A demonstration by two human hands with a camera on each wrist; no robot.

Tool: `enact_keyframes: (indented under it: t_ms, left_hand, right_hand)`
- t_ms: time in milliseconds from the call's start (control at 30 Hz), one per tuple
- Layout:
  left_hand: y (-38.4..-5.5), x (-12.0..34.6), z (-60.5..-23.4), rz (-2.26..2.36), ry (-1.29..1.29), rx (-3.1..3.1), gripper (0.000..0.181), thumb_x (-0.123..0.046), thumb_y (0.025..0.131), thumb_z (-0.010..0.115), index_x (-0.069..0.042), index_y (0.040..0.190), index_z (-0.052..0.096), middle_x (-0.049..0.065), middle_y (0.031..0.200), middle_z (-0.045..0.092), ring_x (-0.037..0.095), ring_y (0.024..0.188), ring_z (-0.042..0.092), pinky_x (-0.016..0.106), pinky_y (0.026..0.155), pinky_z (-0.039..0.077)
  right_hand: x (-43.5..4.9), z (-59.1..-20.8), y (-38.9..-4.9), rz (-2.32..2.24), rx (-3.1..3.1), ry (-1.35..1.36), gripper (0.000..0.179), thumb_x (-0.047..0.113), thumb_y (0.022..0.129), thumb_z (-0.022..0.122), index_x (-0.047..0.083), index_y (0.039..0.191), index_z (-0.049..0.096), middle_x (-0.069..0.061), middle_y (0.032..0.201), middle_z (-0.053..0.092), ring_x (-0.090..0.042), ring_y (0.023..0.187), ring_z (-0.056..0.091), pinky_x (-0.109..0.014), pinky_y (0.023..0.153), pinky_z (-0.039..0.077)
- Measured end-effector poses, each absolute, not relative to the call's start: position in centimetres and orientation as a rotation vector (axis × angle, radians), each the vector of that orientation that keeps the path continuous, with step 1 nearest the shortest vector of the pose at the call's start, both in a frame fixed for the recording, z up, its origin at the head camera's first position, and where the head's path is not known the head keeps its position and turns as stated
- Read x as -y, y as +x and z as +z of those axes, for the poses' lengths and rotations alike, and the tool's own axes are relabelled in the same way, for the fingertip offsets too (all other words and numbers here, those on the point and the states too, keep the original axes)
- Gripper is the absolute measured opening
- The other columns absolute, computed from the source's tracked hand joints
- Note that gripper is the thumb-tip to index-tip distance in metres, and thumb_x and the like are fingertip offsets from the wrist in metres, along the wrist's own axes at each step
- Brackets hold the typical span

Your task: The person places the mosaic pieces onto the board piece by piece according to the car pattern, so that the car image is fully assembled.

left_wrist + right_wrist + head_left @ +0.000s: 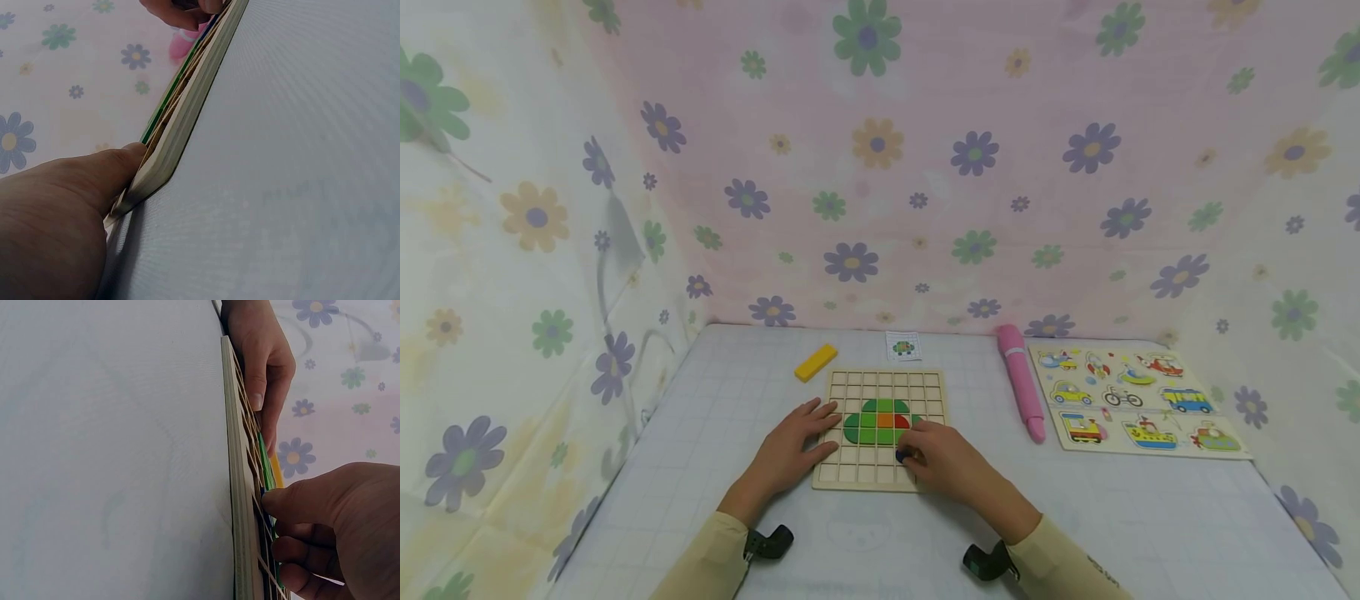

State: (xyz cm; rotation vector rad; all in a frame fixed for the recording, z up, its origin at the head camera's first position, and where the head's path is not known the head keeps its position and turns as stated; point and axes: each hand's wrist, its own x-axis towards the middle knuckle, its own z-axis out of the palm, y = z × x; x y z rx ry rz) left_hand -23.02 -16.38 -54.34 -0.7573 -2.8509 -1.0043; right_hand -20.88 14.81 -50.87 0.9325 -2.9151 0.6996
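A wooden grid board (pixel 850 477) lies on the table with green tiles (pixel 868 435), an orange tile (pixel 880 420) and a red tile (pixel 902 422) set in its middle cells. My left hand (pixel 784 448) rests along the board's left edge, fingers extended and thumb at the rim. Over the lower right cells, my right hand (pixel 951 467) pinches a small dark blue tile (pixel 900 457) between thumb and fingers. In the right wrist view the thumb (pixel 290 501) presses close to the grid, and the other fingers are curled beneath it.
Behind the board lie a yellow block (pixel 816 362) and a small picture card (pixel 903 346) showing a turtle-like design. To the right are a pink rolled or stick-shaped object (pixel 1022 383) and a vehicle puzzle board (pixel 1138 433). Flowered cloth (pixel 917 167) walls enclose the table.
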Motion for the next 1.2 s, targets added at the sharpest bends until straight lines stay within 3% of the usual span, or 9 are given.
enact_keyframes:
  t_ms: [433, 733, 1200]
  left_hand:
    - [-23.1, 16.3, -54.3, -0.997, -0.752, 2.856, 0.052, -0.035, 0.106, 0.073, -0.013, 0.152, 0.066, 0.001, 0.165, 0.052, 0.036, 0.159, 0.034, 0.066, 0.122, 0.033]
    - [-23.0, 16.4, -54.2, -0.996, -0.754, 2.868, 0.052, -0.034, 0.105, 0.074, -0.013, 0.152, 0.066, 0.001, 0.165, 0.051, 0.036, 0.159, 0.033, 0.065, 0.123, 0.033]
    - [-23.1, 16.6, -54.3, -1.033, -0.773, 2.847, 0.05, -0.029, 0.107, 0.072, -0.009, 0.153, 0.064, 0.003, 0.166, 0.05, 0.035, 0.159, 0.033, 0.067, 0.122, 0.032]
  right_hand:
    - [-16.8, -49.0, -21.1, 0.791, 2.954, 0.752, 0.013, 0.015, 0.096, 0.085, 0.02, 0.107, 0.08, 0.014, 0.098, 0.063, -0.009, 0.088, 0.059, -0.031, 0.082, 0.059]
    - [-20.8, -47.8, -21.8, 0.731, 2.834, 0.706, 0.017, 0.007, 0.092, 0.088, 0.013, 0.104, 0.079, 0.011, 0.093, 0.065, -0.014, 0.086, 0.062, -0.031, 0.075, 0.058]
    - [-22.4, -49.7, -21.5, 0.741, 3.042, 0.561, 0.011, 0.017, 0.094, 0.087, 0.018, 0.1, 0.079, 0.014, 0.084, 0.061, -0.01, 0.079, 0.055, -0.03, 0.071, 0.053]
